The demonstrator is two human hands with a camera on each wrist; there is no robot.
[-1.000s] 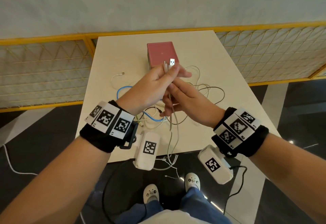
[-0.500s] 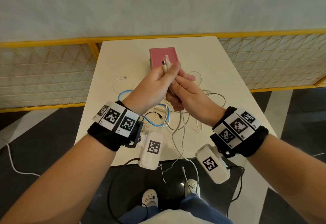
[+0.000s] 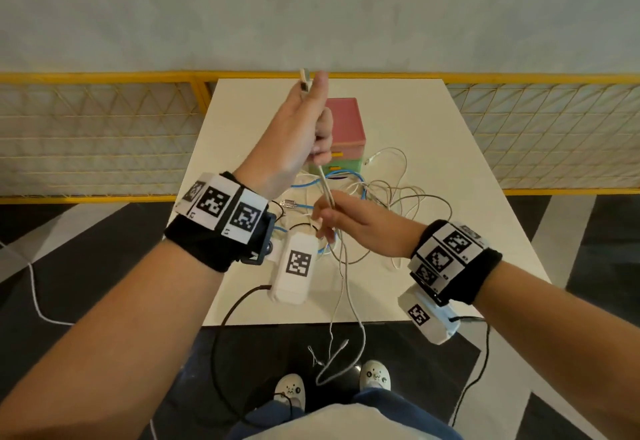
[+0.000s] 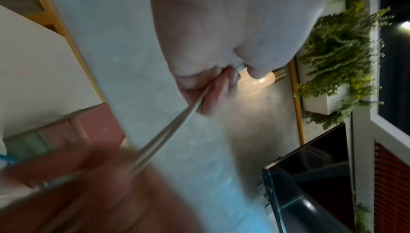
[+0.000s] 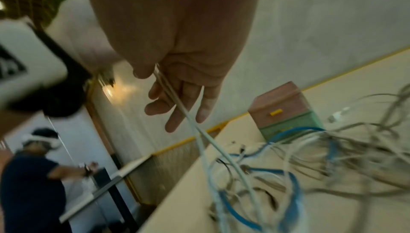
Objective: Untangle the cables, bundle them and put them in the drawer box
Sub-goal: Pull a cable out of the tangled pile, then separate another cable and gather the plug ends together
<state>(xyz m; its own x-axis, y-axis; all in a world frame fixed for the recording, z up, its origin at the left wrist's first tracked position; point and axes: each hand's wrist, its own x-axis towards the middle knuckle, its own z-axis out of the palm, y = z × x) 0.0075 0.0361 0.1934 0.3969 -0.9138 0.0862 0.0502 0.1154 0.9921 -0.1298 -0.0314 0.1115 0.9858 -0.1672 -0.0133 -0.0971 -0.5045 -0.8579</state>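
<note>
My left hand (image 3: 311,100) is raised above the table and grips the two plug ends (image 3: 304,81) of a white cable (image 3: 325,187). The doubled strands run taut down to my right hand (image 3: 327,213), which pinches them between thumb and forefinger (image 5: 142,73); its other fingers are spread. Below it the cable's loop (image 3: 341,353) hangs past the table's front edge. In the left wrist view the strands (image 4: 177,119) leave my curled left fingers (image 4: 217,93). The drawer box (image 3: 346,124), pink over green, stands behind my hands with its drawers closed.
A tangle of grey, white and blue cables (image 3: 388,197) lies on the white table (image 3: 467,180) in front of the box. A yellow mesh fence (image 3: 86,135) runs behind the table. Another person (image 5: 31,175) stands off to the left.
My left hand has risen with the plug ends. My right hand has slid down the doubled cable towards me, and the strands now stretch between the two hands.
</note>
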